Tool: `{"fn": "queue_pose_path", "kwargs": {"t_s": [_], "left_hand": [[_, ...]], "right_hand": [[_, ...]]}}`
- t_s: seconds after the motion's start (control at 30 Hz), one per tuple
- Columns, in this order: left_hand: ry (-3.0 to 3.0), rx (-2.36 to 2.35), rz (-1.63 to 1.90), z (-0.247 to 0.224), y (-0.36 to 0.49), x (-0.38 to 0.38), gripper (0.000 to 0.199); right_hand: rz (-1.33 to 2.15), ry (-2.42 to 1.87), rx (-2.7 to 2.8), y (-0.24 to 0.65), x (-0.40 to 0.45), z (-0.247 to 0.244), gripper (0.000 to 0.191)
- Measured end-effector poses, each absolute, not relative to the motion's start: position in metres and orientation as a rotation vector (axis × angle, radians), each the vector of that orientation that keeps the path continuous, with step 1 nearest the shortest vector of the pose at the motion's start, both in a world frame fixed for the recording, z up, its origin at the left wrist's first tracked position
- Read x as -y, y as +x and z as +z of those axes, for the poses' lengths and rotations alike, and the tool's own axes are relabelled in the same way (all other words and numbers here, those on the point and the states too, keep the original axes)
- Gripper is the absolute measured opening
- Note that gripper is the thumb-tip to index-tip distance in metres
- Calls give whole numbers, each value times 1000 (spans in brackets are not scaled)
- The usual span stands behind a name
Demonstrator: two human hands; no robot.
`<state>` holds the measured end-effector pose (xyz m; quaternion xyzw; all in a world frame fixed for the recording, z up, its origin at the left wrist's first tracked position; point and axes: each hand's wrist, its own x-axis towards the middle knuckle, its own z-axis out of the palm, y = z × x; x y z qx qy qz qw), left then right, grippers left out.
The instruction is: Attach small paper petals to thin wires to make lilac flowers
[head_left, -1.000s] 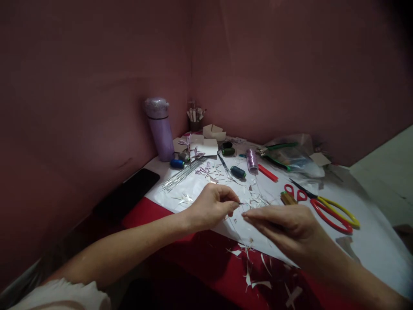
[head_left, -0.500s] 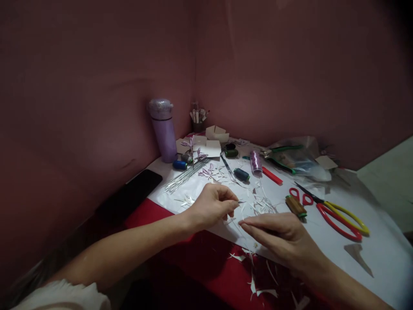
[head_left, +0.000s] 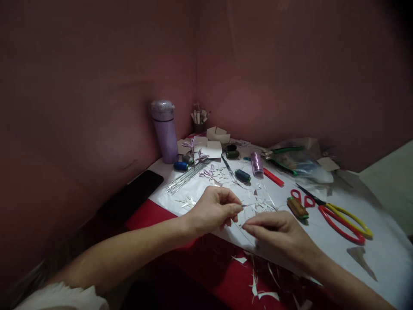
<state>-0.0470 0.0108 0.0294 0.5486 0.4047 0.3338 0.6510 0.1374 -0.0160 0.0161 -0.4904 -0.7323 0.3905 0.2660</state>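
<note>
Over the near edge of the white sheet, my left hand (head_left: 216, 211) is closed in a pinch on a thin wire (head_left: 244, 206). A short dark tip sticks out past its fingertips, and a fine line runs down from below them. Just right of it, my right hand (head_left: 280, 230) has its thumb and fingers pressed together, seemingly on a fine thread that barely shows. The two hands' fingertips are close but apart. Beyond them lie purple thread-wrapped leaf sprigs (head_left: 207, 172), a bundle of silvery wires (head_left: 185, 177) and white paper scraps (head_left: 263, 204).
Thread spools include a blue one (head_left: 181, 166), a teal one (head_left: 242, 175), a purple one (head_left: 257, 163) and a brown one (head_left: 297, 208). Red-and-yellow-handled scissors (head_left: 342, 224) lie right. A purple tumbler (head_left: 166, 137) stands back left near a black phone (head_left: 145, 185). Green-handled pliers (head_left: 284, 159) rest behind.
Both hands have shifted very slightly right in view, and the whole scene has moved a little with the camera. The left hand keeps its pinch; the right fingertips remain closed.
</note>
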Motion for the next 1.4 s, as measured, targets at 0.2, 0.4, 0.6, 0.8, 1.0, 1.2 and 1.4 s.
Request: {"fn": "queue_pose_path", "kwargs": {"t_s": [0.2,0.4,0.6,0.8,1.0,1.2,1.4], "left_hand": [[1534,-963,749,25,-44,-9,5],[1301,-855,652,36,-46,-1,10],[1241,-932,804,34,-48,-7,11],[1436,-1002,744,31,-46,-7,5],[1284,-840,633,34,-49,0,11],[1218,-943,774,30,-52,-6,12],[1528,-1017,767,25,-50,-7,6]], "right_hand": [[540,-1121,2272,135,18,60,19],[1069,-1288,1974,151,-21,49,21],[1085,-1266,2014,139,15,20,26],[429,-1119,2323,135,19,61,21],[1074,-1269,2021,146,-25,51,18],[1208,-1295,1976,132,7,17,23],[553,-1126,2307,128,18,56,19]]}}
